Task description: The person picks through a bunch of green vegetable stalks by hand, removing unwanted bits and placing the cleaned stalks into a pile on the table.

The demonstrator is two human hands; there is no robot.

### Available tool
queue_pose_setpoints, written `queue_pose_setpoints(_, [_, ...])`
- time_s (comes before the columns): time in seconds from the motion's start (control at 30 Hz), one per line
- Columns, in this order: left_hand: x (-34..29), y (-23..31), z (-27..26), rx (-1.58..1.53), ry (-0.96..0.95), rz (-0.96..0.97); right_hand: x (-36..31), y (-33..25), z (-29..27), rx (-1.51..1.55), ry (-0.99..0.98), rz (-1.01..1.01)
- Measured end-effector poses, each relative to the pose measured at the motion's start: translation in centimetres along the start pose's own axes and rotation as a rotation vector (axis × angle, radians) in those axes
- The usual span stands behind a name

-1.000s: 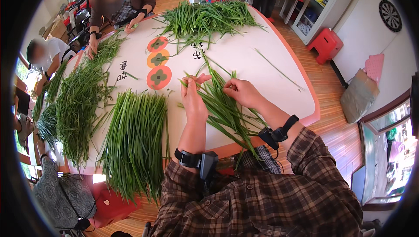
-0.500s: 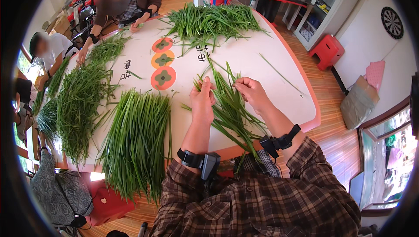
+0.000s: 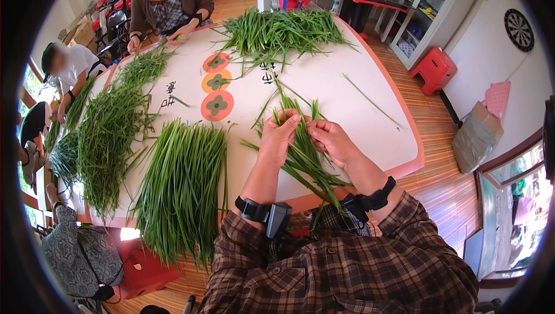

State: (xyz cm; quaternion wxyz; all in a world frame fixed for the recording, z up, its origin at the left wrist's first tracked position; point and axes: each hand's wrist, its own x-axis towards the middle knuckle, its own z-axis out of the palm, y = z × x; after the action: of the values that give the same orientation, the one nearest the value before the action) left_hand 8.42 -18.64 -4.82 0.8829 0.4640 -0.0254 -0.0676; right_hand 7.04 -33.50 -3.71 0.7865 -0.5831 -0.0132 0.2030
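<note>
A loose bunch of long green chives (image 3: 305, 161) lies slantwise over the table in front of me, its lower ends reaching the near edge. My left hand (image 3: 280, 136) is closed around some of its leaves near the upper part. Close beside it, my right hand (image 3: 332, 142) pinches at the same leaves with thumb and fingertips. The two hands nearly touch. To the left of my left arm lies a thick, neatly aligned pile of chives (image 3: 182, 190), hanging over the near edge.
The white table (image 3: 370, 135) has an orange rim. A messy heap of chives (image 3: 110, 140) runs along its left side; another heap (image 3: 283, 30) lies at the far side. A co-worker (image 3: 173, 8) handles stalks at the far left. A red stool (image 3: 433, 69) stands right.
My right hand has moved left and down to the leaves by my left hand, which has shifted slightly right and down. The far co-worker's hands have drawn back.
</note>
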Motion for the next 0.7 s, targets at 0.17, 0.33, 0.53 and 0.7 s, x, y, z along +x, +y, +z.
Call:
queue_pose_setpoints(0.17, [0.0,0.5,0.1,-0.1,0.027,0.037,-0.5,-0.7,0.0,-0.118,0.064,-0.075])
queue_pose_setpoints(0.33, [0.2,0.4,-0.2,-0.125,0.07,0.043,-1.9,-0.3,1.5,-0.743,0.034,-0.235])
queue_pose_setpoints(0.53, [0.2,0.4,-0.9,-0.132,0.082,0.088,-1.8,0.2,1.2,-0.975,0.239,-0.341])
queue_pose_setpoints(0.7, [0.2,0.3,-0.4,-0.091,0.044,0.054,-1.2,-1.3,-1.2,-0.047,0.255,-0.28])
